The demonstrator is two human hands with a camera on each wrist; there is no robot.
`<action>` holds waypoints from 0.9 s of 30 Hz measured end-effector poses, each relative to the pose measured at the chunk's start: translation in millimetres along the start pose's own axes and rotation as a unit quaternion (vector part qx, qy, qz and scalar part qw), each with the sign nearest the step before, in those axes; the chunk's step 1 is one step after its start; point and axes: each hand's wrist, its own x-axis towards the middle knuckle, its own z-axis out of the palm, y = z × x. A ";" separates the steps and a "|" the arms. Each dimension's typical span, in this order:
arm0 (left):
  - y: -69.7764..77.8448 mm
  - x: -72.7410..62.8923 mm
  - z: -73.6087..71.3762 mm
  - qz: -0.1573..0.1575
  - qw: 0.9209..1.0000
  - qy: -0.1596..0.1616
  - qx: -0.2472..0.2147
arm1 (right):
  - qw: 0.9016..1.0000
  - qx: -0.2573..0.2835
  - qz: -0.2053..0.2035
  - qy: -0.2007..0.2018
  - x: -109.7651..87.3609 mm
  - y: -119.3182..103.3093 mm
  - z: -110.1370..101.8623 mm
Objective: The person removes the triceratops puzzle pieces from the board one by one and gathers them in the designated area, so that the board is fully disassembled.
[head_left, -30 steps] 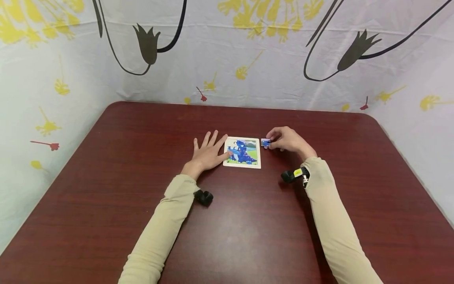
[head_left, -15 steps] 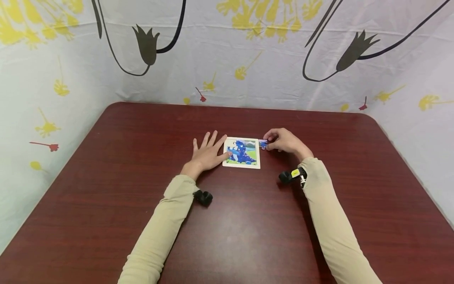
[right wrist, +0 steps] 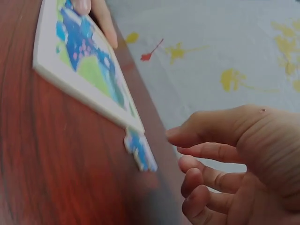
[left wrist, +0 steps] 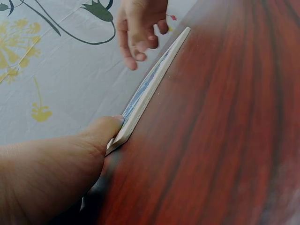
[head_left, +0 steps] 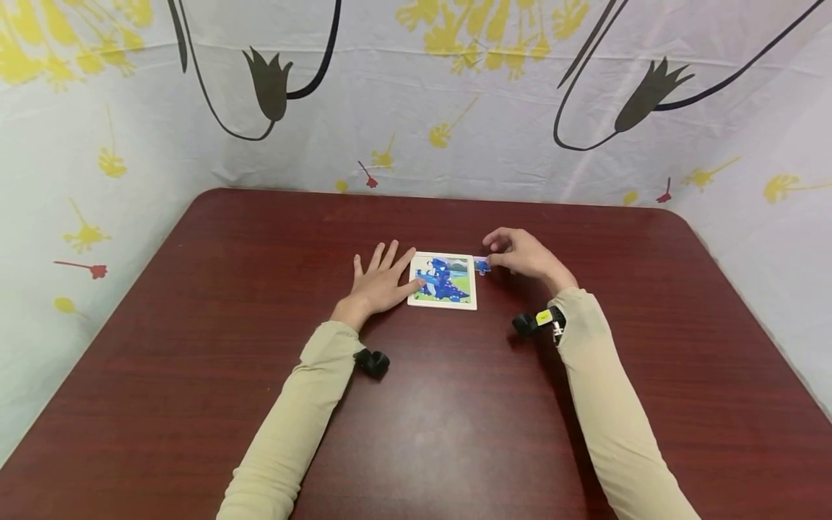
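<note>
A square jigsaw puzzle in a pale frame shows a blue dinosaur picture. My left hand lies flat at its left side, fingers spread, with the thumb over the frame's edge onto the picture. One loose blue puzzle piece lies on the table against the frame's upper right side; the right wrist view shows this puzzle piece at the frame's corner. My right hand hovers just right of the piece, fingers loosely bent and apart from it, holding nothing.
The dark red wooden table carries the puzzle near its far side. Behind it hangs a pale patterned cloth along the table's far edge. Black wrist straps with cameras sit on both sleeves.
My right hand slid the piece left against the frame, then let it go and lifted slightly away. My left hand stayed in place.
</note>
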 end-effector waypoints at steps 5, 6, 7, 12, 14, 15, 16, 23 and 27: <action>0.5 -0.4 -0.9 -0.004 1.000 -0.003 0.000 | 0.998 -0.040 -0.047 0.018 2.2 -22.0 6.3; 0.6 -0.4 -1.1 -0.005 1.000 -0.004 0.000 | 0.997 -0.047 -0.056 0.018 3.4 -26.2 8.7; 0.8 -0.4 -1.4 -0.007 1.000 -0.005 -0.001 | 0.996 -0.056 -0.066 0.014 4.8 -29.6 11.4; 0.9 0.9 -0.8 -0.010 1.000 -0.010 0.005 | 0.990 -0.091 -0.104 -0.020 13.0 -42.4 28.0; 0.4 1.6 0.0 -0.010 1.000 -0.012 0.006 | 0.988 -0.105 -0.109 -0.034 16.2 -45.5 34.8; 0.3 1.9 0.4 -0.010 1.000 -0.012 0.007 | 0.987 -0.111 -0.112 -0.039 17.8 -46.7 37.8; 0.2 2.1 0.8 -0.009 1.000 -0.013 0.008 | 0.986 -0.116 -0.112 -0.044 19.1 -47.7 40.7; 0.7 1.7 1.0 -0.005 1.000 -0.009 0.012 | 0.980 -0.146 -0.112 -0.069 22.6 -50.7 51.4; -0.1 2.0 0.2 -0.007 1.000 -0.007 0.012 | 0.979 -0.155 -0.114 -0.070 24.2 -52.5 52.2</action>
